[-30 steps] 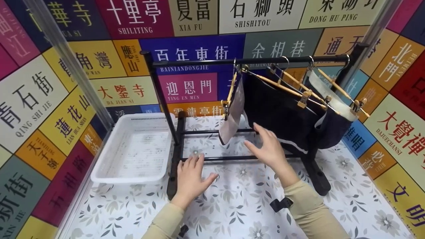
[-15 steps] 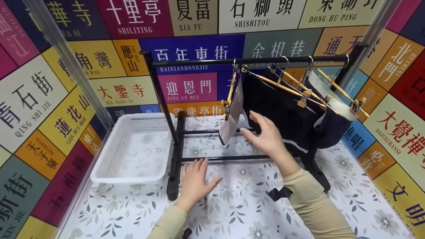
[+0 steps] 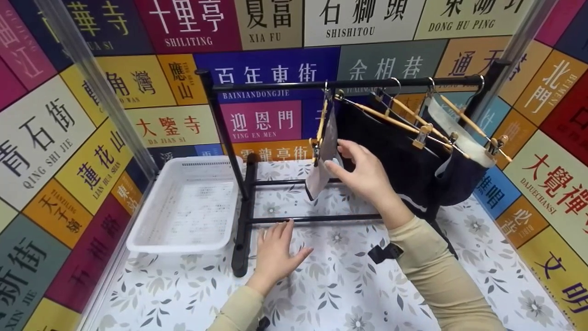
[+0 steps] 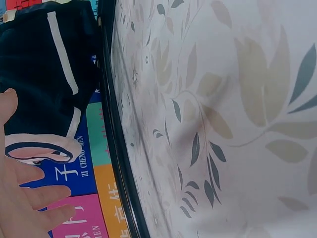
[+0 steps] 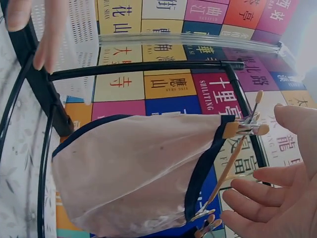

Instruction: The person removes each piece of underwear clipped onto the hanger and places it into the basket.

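Note:
A pale pink garment with dark trim (image 5: 133, 173) hangs from a wooden clip hanger (image 5: 229, 171) at the left of the hanging row. My right hand (image 3: 367, 177) is raised beside it, thumb and forefinger parted near the cloth in the head view. In the right wrist view, that hand's spread fingers (image 5: 252, 208) are next to the hanger and hold nothing. My left hand (image 3: 278, 253) is low over the table, in front of the rack's lower bar, fingers extended and thumb spread. Dark garments (image 3: 381, 142) with white edging hang on clip hangers to the right, partly behind my right hand.
The black clothes rack (image 3: 275, 86) stands on a flower-patterned tablecloth (image 3: 321, 294). Left of it sits a white plastic basket (image 3: 138, 234). Printed sign panels (image 3: 271, 119) cover the walls around, with clear posts (image 3: 94, 78) at the corners.
My right hand has risen and moved left, closer to the pale pink garment. The left hand has drifted slightly right. The garment has swung a little, turning more edge-on.

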